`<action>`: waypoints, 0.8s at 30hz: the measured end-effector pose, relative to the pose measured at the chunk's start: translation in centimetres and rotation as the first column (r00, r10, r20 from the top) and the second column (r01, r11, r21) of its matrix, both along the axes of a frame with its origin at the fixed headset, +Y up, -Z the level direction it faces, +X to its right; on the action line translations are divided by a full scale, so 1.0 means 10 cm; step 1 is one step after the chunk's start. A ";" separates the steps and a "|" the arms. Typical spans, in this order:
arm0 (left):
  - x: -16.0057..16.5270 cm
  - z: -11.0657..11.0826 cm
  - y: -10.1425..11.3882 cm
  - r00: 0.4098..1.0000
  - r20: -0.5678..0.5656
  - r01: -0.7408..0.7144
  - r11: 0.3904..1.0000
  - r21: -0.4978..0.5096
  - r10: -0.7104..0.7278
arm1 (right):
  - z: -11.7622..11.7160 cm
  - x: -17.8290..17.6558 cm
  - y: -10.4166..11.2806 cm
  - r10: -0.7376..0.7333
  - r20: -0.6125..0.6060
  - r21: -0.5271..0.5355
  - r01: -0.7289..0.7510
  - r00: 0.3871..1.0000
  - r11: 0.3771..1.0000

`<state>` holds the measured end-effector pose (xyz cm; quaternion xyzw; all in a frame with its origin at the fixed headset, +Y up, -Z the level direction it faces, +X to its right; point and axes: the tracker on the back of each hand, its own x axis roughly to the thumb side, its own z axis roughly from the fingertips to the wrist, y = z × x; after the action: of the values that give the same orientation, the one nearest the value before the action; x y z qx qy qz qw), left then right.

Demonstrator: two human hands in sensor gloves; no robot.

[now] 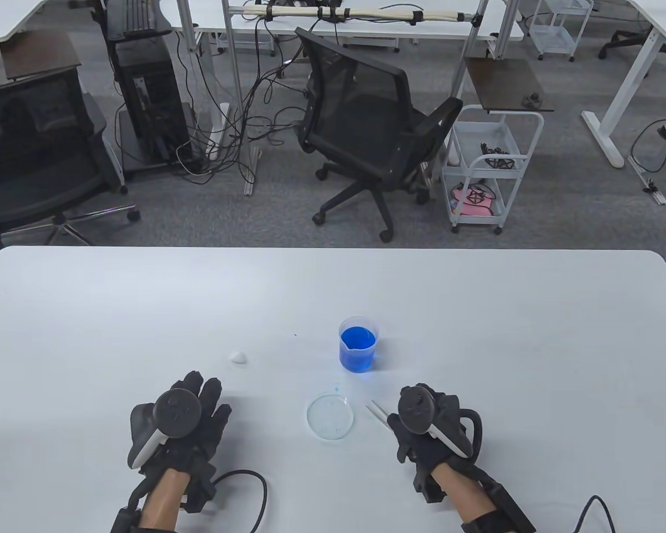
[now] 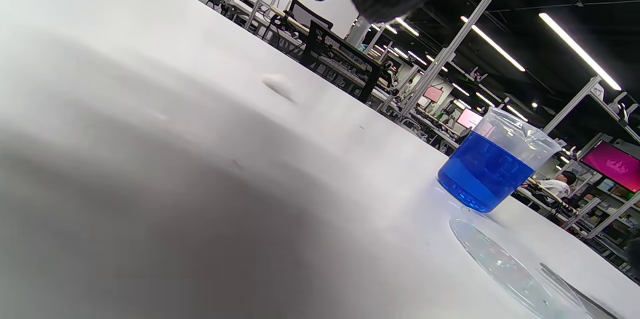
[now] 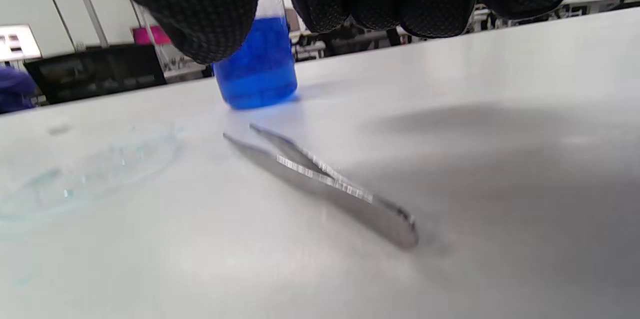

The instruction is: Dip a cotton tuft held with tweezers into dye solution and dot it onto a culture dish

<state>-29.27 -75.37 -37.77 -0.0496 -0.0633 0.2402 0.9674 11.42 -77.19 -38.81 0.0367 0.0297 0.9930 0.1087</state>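
Tweezers (image 3: 320, 181) flat on table just under right hand (image 1: 422, 419), fingers loose, nothing gripped. Left hand (image 1: 186, 413) flat, empty; cotton tuft (image 1: 238, 357) just beyond it.

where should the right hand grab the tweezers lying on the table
Pinch the tweezers across the ribbed middle of the two arms, coming from above. They lie flat, joined end nearest the right hand, open tips pointing toward the beaker, so thumb and forefinger can likely squeeze the arms together there.

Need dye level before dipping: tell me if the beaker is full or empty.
Partly full: blue liquid fills most of the beaker, stopping short of its rim.
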 end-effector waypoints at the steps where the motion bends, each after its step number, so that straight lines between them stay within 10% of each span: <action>1: 0.00 0.00 -0.01 1.000 0.000 -0.001 1.000 -0.009 0.001 | -0.04 -0.05 -0.06 0.015 -0.004 -0.023 -0.015 1.000 1.000; 15: -0.13 -0.04 -0.08 0.998 -0.052 -0.033 0.997 -0.064 0.030 | -0.03 -0.27 -0.31 0.138 -0.004 -0.087 -0.138 0.990 0.987; 24: -0.27 -0.41 0.08 0.996 -0.080 0.041 0.994 -0.102 -0.049 | 0.12 -0.14 -0.06 -0.006 -0.029 0.148 0.010 1.000 0.989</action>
<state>-31.95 -74.58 -41.92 -0.0896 -0.0100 0.2231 0.9706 9.99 -77.80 -37.66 0.0589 -0.0427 0.9914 0.1091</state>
